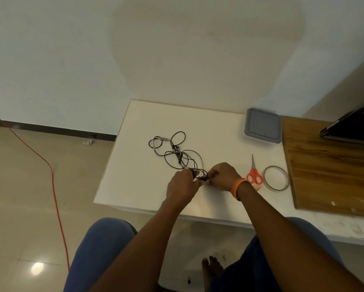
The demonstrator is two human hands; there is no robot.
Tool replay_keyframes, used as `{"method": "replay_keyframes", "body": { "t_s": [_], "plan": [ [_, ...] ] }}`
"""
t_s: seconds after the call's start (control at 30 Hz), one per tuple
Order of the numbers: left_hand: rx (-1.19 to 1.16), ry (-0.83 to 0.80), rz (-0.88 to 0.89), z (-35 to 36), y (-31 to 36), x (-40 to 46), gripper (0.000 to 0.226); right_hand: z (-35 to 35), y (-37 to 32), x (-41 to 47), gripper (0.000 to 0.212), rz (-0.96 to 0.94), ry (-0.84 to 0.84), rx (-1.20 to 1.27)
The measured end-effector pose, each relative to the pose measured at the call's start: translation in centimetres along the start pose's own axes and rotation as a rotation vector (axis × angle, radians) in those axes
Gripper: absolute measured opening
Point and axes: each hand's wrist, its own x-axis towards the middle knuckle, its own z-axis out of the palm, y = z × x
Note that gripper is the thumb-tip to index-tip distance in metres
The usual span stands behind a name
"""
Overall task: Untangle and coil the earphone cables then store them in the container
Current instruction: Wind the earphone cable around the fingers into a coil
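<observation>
A tangle of black earphone cables [176, 152] lies in loose loops on the white table [134, 186]. Its near end runs into both my hands. My left hand [182, 186] pinches the cable from the left, and my right hand [223, 175], with an orange band on the wrist, pinches it from the right. The two hands nearly touch, with a small dark part of the earphones between the fingertips. A grey square container [262, 125] with its lid on sits at the table's far right, well apart from the hands.
Red-handled scissors [254, 174] and a ring of clear tape [276, 178] lie right of my right hand. A wooden board [328, 165] with a dark flat device [353, 125] lies further right. An orange cord [54, 186] crosses the floor at left. My knees are under the table's near edge.
</observation>
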Motion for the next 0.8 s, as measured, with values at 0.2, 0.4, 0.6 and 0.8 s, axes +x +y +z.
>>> {"method": "replay_keyframes", "body": {
  "t_s": [0.2,0.4,0.6,0.8],
  "plan": [
    [-0.105,0.017,0.066,0.1,-0.4,0.7,0.016,-1.3,-0.2,-0.4,0.016,-0.049,-0.098,0.270],
    [-0.023,0.075,0.021,-1.2,-1.4,1.6,0.021,-2.8,1.0,0.7,0.026,-0.064,0.077,-0.203],
    [-0.039,0.130,-0.057,-0.4,-1.4,1.1,0.019,-0.7,0.0,1.1,0.029,-0.031,0.177,-0.283],
    [0.009,0.104,-0.025,-0.1,-1.3,0.9,0.020,2.0,-1.2,1.1,0.017,-0.029,0.213,-0.154]
  ]
}}
